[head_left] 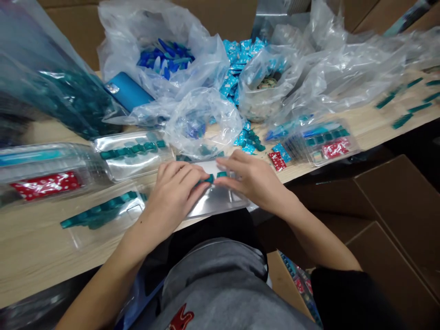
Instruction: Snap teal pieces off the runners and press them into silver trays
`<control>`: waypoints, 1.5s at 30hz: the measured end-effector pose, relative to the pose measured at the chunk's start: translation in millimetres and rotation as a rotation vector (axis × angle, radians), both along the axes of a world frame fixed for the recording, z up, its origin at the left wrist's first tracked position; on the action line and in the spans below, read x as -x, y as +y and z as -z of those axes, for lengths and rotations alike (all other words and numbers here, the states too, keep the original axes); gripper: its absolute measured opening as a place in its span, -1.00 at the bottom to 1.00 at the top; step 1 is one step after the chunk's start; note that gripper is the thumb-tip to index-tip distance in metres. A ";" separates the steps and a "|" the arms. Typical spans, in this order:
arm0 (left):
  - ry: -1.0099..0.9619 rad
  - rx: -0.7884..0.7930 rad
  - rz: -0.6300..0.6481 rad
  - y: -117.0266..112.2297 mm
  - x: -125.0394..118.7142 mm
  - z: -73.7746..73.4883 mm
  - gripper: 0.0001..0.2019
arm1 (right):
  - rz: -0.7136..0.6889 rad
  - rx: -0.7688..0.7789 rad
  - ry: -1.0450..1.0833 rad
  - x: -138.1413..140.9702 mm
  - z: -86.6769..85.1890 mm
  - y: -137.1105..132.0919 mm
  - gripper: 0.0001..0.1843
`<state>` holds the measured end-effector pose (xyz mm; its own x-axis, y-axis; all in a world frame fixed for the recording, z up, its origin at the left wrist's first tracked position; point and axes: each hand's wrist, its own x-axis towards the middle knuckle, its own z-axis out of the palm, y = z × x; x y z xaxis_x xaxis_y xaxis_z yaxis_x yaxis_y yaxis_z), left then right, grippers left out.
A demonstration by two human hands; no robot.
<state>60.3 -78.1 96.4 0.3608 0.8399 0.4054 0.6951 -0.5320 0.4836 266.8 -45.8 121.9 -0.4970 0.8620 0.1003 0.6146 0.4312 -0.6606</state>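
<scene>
My left hand (175, 192) and my right hand (250, 178) meet over a clear plastic tray (216, 204) at the table's near edge. Between the fingertips of both hands sit small teal pieces (215, 176), pinched from either side. The left fingers curl around the left end of the pieces. The right fingers press on the right end. The tray's far part is hidden under my hands.
Clear trays with teal pieces (134, 149) lie to the left, one with a red packet (46, 183). Another filled tray (323, 142) lies right. Plastic bags of blue parts (165, 59) and blue packets (237, 64) crowd the back. Cardboard boxes (388, 206) stand right.
</scene>
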 end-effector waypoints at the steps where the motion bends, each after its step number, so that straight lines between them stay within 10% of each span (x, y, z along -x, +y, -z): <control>1: -0.020 0.002 -0.003 0.0 0.9 -2.0 -0.87 | 0.060 0.085 0.197 -2.8 -0.4 1.3 -0.70; 5: -0.173 0.009 -0.059 0.3 -5.9 -15.6 -0.86 | 0.143 0.635 0.836 -10.7 -3.4 2.6 -0.60; 9: -0.182 -0.008 0.028 3.1 -26.1 -28.3 -0.82 | 0.085 0.886 0.974 -10.7 -3.5 -3.0 -0.50; 19: -0.208 -0.031 0.053 10.6 -45.1 -34.2 -0.93 | 0.066 0.800 1.102 -20.3 -4.3 -11.6 -0.48; 29: -0.693 0.449 0.127 9.0 -44.4 -38.7 -0.88 | 0.054 0.399 0.985 -21.6 -15.2 -18.8 -0.89; 37: -0.478 0.041 0.050 -8.7 -49.4 -44.4 -0.88 | 0.037 -0.034 0.852 -17.9 -15.0 -25.7 -0.96; 45: -0.050 -0.365 -0.013 -16.6 -45.0 -46.6 -0.76 | -0.001 0.256 1.134 -13.9 -14.1 -29.3 -0.93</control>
